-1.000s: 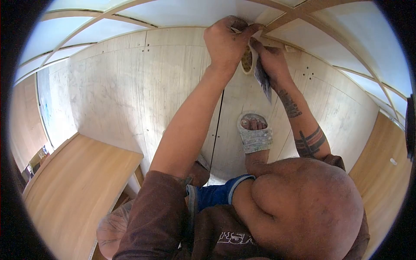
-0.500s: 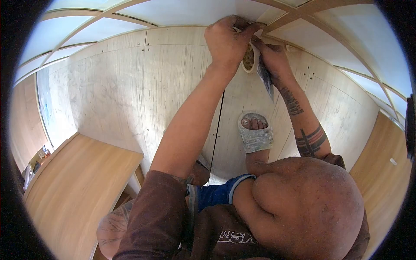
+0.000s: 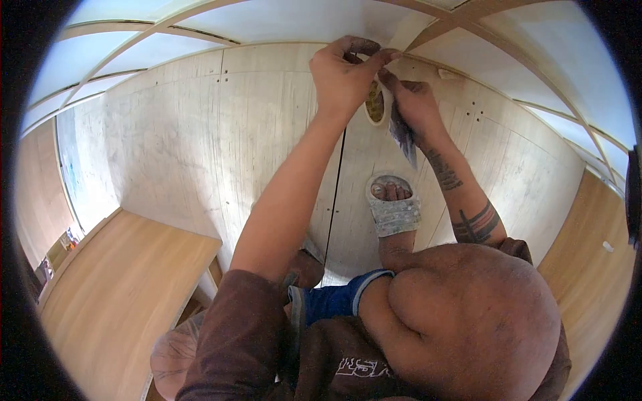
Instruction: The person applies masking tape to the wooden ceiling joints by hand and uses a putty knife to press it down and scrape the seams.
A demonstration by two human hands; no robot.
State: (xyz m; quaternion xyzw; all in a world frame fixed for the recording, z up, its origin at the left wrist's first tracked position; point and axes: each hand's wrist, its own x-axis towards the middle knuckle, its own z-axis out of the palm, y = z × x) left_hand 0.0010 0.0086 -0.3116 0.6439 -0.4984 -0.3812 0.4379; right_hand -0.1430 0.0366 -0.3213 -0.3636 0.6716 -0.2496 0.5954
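My left hand (image 3: 344,83) is raised in front of me, its thumb and fingers pinched together. Right under its palm hangs a pale ring that looks like a roll of tape (image 3: 375,110), with a yellow-brown inside; the hand partly covers its upper left. Close beside it is my right hand (image 3: 416,107), with thumb and finger closed near the left thumb. From this hand a thin, shiny grey piece with a pointed lower end (image 3: 404,137) hangs down along the palm. Dark smudges mark the fingertips of both hands.
Pale wooden boards (image 3: 274,120) with screw holes lie under my hands and feet. A wooden frame with white panels (image 3: 374,23) runs along the top. At the lower left stands a wood-coloured panel (image 3: 127,287). My foot in a stained sandal (image 3: 394,210) rests below the hands.
Both hands, with the roll and the grey piece, have shifted slightly down and to the left in view. The grips look the same.
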